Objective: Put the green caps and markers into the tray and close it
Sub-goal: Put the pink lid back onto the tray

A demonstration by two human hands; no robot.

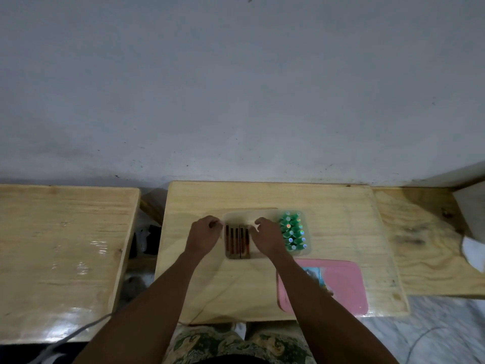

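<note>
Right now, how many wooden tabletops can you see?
3: one on the left, the middle one under the hands, and one on the right. More may lie beyond the frame.

1. No word, number, brand or sign can be read anywhere in this head-camera view of a wooden table [328,203].
2. A blue printed picture [313,274] sits on the pink lid [341,285], which lies on the table's near right part; the print is partly hidden by a forearm and too blurred to tell whether it carries lettering.
3. The green caps [293,232], packed in the clear tray [307,244] just beyond the pink lid, show small coloured dots on their tops, but none forms a legible mark.
4. The dark markers [237,241], left of the caps in the same tray, show no readable label.
</note>
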